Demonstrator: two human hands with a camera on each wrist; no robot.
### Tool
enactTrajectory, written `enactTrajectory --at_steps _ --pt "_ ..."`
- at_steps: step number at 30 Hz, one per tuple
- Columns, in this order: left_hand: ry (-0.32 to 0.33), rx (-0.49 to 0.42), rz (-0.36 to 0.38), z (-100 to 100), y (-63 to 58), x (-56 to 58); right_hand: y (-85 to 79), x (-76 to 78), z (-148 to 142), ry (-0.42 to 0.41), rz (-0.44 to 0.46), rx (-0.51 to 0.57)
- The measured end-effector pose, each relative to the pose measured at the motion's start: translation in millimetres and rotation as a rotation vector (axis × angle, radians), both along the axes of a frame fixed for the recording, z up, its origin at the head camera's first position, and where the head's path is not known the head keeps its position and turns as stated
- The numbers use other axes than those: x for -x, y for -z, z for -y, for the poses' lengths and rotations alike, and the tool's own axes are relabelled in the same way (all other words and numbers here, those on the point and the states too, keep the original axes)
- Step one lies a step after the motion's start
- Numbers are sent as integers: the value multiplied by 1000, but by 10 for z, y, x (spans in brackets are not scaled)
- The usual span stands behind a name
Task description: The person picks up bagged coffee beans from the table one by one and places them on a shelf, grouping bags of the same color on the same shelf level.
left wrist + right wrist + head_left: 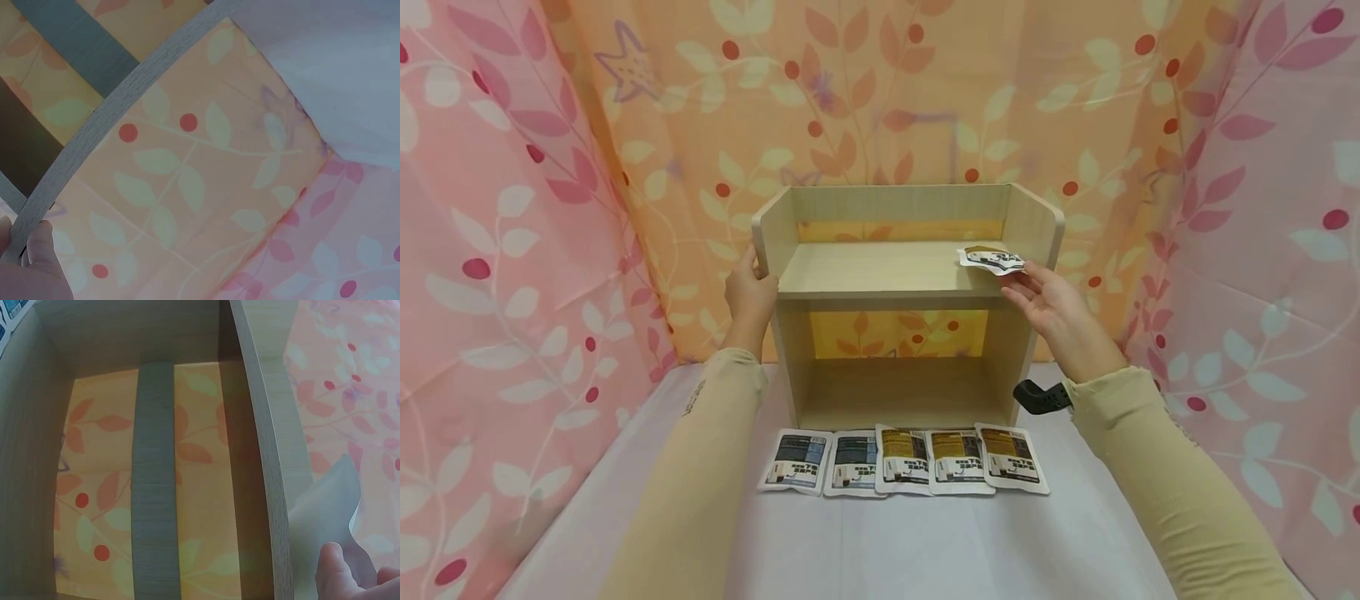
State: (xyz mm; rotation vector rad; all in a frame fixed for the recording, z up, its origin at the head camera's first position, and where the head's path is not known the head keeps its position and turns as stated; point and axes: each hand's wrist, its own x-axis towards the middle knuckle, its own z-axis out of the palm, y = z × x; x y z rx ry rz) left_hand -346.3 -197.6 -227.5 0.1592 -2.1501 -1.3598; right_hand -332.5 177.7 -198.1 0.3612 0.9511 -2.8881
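A small two-level wooden shelf (895, 293) stands on the table. My left hand (751, 296) grips the front edge of its left side panel (81, 147), with fingers on both sides of the board in the left wrist view. My right hand (1060, 312) pinches a flat white pouch (991, 259) with a brown-and-white label by its near right edge. The pouch is held over the right part of the upper board; whether it touches the board I cannot tell. In the right wrist view the pouch's plain back (328, 509) shows above the fingers.
Several similar pouches lie in a row before the shelf: two with blue labels (796, 461) on the left, three with brown labels (957, 457) on the right. Flowered curtains (865, 100) hang behind and at both sides. A black strap end (1041, 397) sticks out at my right wrist.
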Motion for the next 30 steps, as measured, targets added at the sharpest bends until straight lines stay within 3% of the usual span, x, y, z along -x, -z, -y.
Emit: enactTrajectory --at_steps 30 --pt "-10 3 -4 -2 10 19 -13 169 -6 66 -23 -66"
